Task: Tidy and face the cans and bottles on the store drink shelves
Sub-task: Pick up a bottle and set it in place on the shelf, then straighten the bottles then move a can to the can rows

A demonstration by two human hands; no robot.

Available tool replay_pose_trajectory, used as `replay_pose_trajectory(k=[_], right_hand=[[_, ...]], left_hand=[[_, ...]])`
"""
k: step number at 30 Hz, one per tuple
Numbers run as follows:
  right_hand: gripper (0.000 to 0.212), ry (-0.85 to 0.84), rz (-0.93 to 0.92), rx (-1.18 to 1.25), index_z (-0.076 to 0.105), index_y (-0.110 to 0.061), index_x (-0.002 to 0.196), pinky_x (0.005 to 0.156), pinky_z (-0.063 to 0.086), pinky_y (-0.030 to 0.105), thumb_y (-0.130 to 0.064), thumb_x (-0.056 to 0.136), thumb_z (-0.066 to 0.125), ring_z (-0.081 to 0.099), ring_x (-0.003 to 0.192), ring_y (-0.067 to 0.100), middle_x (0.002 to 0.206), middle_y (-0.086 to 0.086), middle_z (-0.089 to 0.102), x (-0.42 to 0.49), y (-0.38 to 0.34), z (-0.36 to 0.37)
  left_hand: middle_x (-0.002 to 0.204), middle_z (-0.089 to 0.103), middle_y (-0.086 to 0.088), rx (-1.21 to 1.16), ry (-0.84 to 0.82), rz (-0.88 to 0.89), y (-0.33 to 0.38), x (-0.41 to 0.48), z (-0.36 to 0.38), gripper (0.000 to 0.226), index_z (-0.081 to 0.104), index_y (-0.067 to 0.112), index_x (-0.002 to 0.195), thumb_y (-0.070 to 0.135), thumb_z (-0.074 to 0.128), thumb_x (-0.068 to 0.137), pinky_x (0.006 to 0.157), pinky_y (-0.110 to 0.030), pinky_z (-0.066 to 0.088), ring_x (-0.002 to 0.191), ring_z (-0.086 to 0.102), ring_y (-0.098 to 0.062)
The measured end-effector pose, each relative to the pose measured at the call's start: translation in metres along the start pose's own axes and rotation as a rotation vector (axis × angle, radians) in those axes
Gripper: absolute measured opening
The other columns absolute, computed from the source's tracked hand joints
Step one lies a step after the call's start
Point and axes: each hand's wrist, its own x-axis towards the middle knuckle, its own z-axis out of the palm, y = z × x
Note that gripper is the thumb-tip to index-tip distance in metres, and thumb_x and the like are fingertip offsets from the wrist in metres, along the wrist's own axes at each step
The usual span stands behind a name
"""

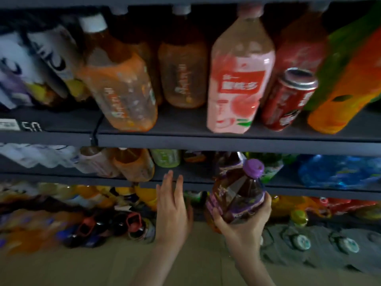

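Note:
My right hand [243,226] grips a dark drink bottle with a purple cap and purple label [239,195], held tilted in front of the middle shelf [206,183]. My left hand [173,207] is raised beside it with fingers straight, holding nothing, just below that shelf's edge. On the upper shelf [206,139] stand orange tea bottles [121,85], a pink drink bottle [237,79], a red can [286,100] and an orange and green bottle [348,79].
Black and white bottles [31,65] lean at the upper left. The middle shelf holds small bottles [134,164] and a blue pack [340,172]. Lower down lie many blurred bottles [134,221] and a shrink-wrapped pack [319,242] on the tan floor.

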Motion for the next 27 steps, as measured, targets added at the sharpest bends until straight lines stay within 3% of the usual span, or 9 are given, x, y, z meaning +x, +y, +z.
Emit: replay_pose_trajectory(k=[3,5,8,14,17,21,22,25,27], right_hand=[[0.127,-0.018,0.027,0.0,0.025,-0.006,0.141,0.105,0.037,0.038,-0.042,0.038,0.09,0.04,0.126,0.024,0.132,0.008,0.034,-0.02,0.026,0.051],[0.125,-0.007,0.022,-0.057,0.024,0.001,0.141,0.106,0.03,0.026,-0.026,0.042,0.095,0.037,0.127,0.029,0.133,0.016,0.035,-0.022,0.045,0.081],[0.119,0.009,-0.015,-0.061,0.021,0.003,0.143,0.104,0.023,0.013,-0.01,0.049,0.092,0.032,0.128,0.021,0.134,0.016,0.033,-0.012,0.067,0.118],[0.114,0.078,-0.082,-0.064,0.017,-0.01,0.145,0.106,0.034,0.045,-0.024,0.057,0.088,0.026,0.129,0.027,0.137,0.015,0.028,0.0,0.079,0.177],[0.115,0.067,-0.081,-0.017,0.015,-0.015,0.145,0.103,0.033,0.037,-0.018,0.056,0.088,0.025,0.13,0.023,0.137,0.009,0.025,-0.003,0.081,0.186],[0.115,0.116,-0.128,-0.02,0.017,-0.007,0.144,0.102,0.026,0.01,-0.012,0.055,0.089,0.024,0.126,0.009,0.137,0.01,0.025,0.002,0.082,0.187],[0.115,0.124,-0.126,-0.027,0.016,-0.005,0.144,0.102,0.025,0.009,-0.012,0.056,0.089,0.022,0.126,0.008,0.138,0.012,0.025,0.005,0.081,0.189],[0.117,0.128,-0.112,-0.006,0.01,-0.004,0.145,0.109,0.023,0.025,-0.012,0.059,0.088,0.018,0.133,0.015,0.142,0.014,0.02,0.018,0.079,0.2],[0.119,0.109,-0.111,-0.012,0.005,-0.002,0.146,0.111,0.015,0.02,-0.013,0.061,0.088,0.013,0.136,0.019,0.145,0.017,0.015,0.029,0.08,0.206]], left_hand=[[0.148,0.024,-0.019,0.093,0.004,0.023,-0.042,0.003,0.014,0.104,0.025,0.009,0.143,-0.003,0.082,0.057,0.106,-0.059,0.028,0.136,0.023,-0.037],[0.151,0.019,-0.019,0.13,0.014,0.045,-0.062,0.007,0.024,0.11,0.016,0.011,0.147,0.007,0.083,0.06,0.106,-0.061,0.019,0.139,0.017,-0.038],[0.153,0.014,-0.021,0.199,0.048,0.026,-0.089,0.018,0.043,0.107,0.018,0.012,0.149,0.025,0.083,0.065,0.106,-0.063,0.01,0.14,0.013,-0.041],[0.153,0.011,-0.02,0.196,0.159,-0.009,-0.117,0.042,0.083,0.095,0.021,0.014,0.148,0.029,0.077,0.073,0.105,-0.069,0.012,0.14,0.013,-0.044],[0.153,0.01,-0.019,0.106,0.215,0.012,-0.118,0.042,0.096,0.084,0.022,0.014,0.147,0.026,0.07,0.079,0.106,-0.069,0.012,0.141,0.008,-0.041],[0.154,0.007,-0.018,0.032,0.253,-0.012,-0.119,0.04,0.096,0.078,0.023,0.015,0.147,0.029,0.066,0.084,0.109,-0.066,0.009,0.143,0.007,-0.041],[0.154,0.007,-0.018,0.032,0.252,-0.002,-0.12,0.04,0.095,0.076,0.023,0.015,0.147,0.03,0.065,0.085,0.109,-0.066,0.009,0.143,0.007,-0.041],[0.154,0.007,-0.02,0.081,0.239,0.028,-0.126,0.044,0.094,0.069,0.022,0.018,0.148,0.033,0.054,0.089,0.109,-0.065,0.01,0.142,0.009,-0.041],[0.154,0.008,-0.021,0.125,0.225,0.023,-0.126,0.045,0.094,0.071,0.022,0.018,0.148,0.033,0.055,0.088,0.109,-0.065,0.012,0.142,0.009,-0.042]])
